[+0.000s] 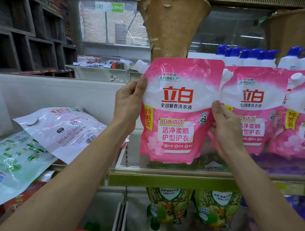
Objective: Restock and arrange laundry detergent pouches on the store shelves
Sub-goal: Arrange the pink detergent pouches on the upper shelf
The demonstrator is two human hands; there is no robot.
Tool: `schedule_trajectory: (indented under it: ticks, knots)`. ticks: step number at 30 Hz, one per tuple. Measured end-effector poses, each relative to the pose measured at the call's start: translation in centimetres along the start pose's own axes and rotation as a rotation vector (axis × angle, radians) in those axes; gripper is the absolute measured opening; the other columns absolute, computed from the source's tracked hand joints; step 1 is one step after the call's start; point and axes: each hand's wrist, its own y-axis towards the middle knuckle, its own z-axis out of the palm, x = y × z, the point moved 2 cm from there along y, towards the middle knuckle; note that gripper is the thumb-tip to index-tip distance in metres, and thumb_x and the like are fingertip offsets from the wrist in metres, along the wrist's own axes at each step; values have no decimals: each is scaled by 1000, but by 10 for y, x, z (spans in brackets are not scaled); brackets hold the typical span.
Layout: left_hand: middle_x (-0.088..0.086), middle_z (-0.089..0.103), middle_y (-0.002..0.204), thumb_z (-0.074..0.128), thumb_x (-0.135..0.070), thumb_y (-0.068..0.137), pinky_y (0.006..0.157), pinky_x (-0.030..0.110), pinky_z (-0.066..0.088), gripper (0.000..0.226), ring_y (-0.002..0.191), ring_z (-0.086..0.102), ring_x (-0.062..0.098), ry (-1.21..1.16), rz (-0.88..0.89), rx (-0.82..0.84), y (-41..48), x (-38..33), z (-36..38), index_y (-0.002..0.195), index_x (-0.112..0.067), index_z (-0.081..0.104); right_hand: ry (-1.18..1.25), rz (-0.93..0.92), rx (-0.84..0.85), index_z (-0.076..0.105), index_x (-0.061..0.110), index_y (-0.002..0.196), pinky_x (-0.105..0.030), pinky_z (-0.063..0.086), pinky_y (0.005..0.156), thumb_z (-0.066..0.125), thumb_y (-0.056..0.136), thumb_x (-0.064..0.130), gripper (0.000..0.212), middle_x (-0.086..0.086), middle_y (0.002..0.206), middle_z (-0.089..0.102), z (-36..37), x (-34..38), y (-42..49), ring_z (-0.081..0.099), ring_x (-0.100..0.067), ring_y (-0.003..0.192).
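While the left hand (129, 100) pinches its nine-o'clock edge and the right hand (225, 126) grips its three-o'clock edge, the pink pouch (176, 113) stands upright over the shelf (162, 179), white-banded, red-lettered, spout at eleven o'clock; whether its base touches is unclear.

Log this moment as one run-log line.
pouch: upright, above shelf, left of pink row | left hand: grips its left edge | right hand: grips its right edge
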Motion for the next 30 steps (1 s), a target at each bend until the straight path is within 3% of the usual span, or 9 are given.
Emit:
schedule_trajectory:
  ticks: [2, 5, 8, 10, 17, 21, 24, 28, 30]
  knots:
    - [-4, 77, 82, 55, -29, 104, 65, 30, 59, 25, 74, 71, 13, -1, 8, 11, 3, 0, 1, 91, -17, 73, -34, 1, 2, 67, 9, 92, -55, 53, 90, 51, 94, 47, 41, -18, 96, 68, -4, -1, -3, 64, -37, 91]
    - [-6, 75, 74, 55, -28, 104, 59, 24, 56, 27, 66, 68, 8, 29, 51, 12, 8, 1, 4, 87, -15, 71, -82, -34, 17, 62, 0, 90, -51, 54, 75, 51, 98, 42, 44, -21, 84, 65, -8, 1, -3, 57, -33, 84]
    - [-6, 72, 72, 55, -27, 105, 58, 25, 52, 29, 65, 63, 8, 82, 117, 5, 9, 3, 4, 84, -14, 70, -76, -58, 32, 62, -5, 92, -66, 48, 88, 51, 96, 43, 49, -37, 99, 60, -10, 4, -3, 58, -35, 84]
    - [-5, 70, 72, 54, -28, 105, 58, 27, 49, 30, 65, 61, 8, 112, 138, 3, 8, 3, 3, 83, -14, 69, -67, -66, 35, 63, -5, 94, -65, 49, 90, 51, 96, 41, 48, -36, 101, 62, -11, 2, -3, 61, -39, 87]
    - [12, 71, 82, 43, -39, 107, 61, 31, 53, 51, 69, 65, 15, 200, 24, 26, -12, 9, -3, 107, 7, 65, -162, -96, 31, 67, 6, 94, -46, 53, 84, 49, 102, 33, 34, -18, 90, 69, -12, -6, -3, 65, -32, 88]
    - [10, 76, 101, 46, -44, 104, 73, 30, 61, 45, 81, 74, 14, 203, -127, 90, -44, 30, -7, 118, -4, 60, -242, -73, 119, 63, 28, 98, -25, 58, 84, 50, 101, 30, 14, 22, 88, 73, -12, -11, -15, 70, 0, 89]
    - [3, 77, 108, 50, -46, 99, 82, 34, 63, 40, 97, 75, 17, 130, -166, 151, -53, 41, -13, 120, -14, 61, -322, 2, 275, 55, 33, 103, -25, 60, 74, 56, 96, 37, 8, 30, 91, 72, -13, -20, -25, 72, -20, 79]
    - [4, 75, 118, 56, -42, 94, 88, 38, 61, 42, 108, 73, 23, 65, -246, 253, -57, 51, -21, 125, -16, 59, -323, 182, 427, 50, 36, 120, -30, 56, 94, 74, 76, 41, 50, 15, 117, 71, -19, -34, -29, 70, -5, 105]
    - [4, 74, 122, 58, -38, 92, 90, 36, 60, 41, 111, 71, 23, 31, -264, 287, -57, 54, -23, 127, -16, 59, -325, 224, 452, 49, 37, 120, -29, 53, 96, 79, 72, 38, 56, 15, 116, 70, -20, -36, -28, 68, 0, 107]
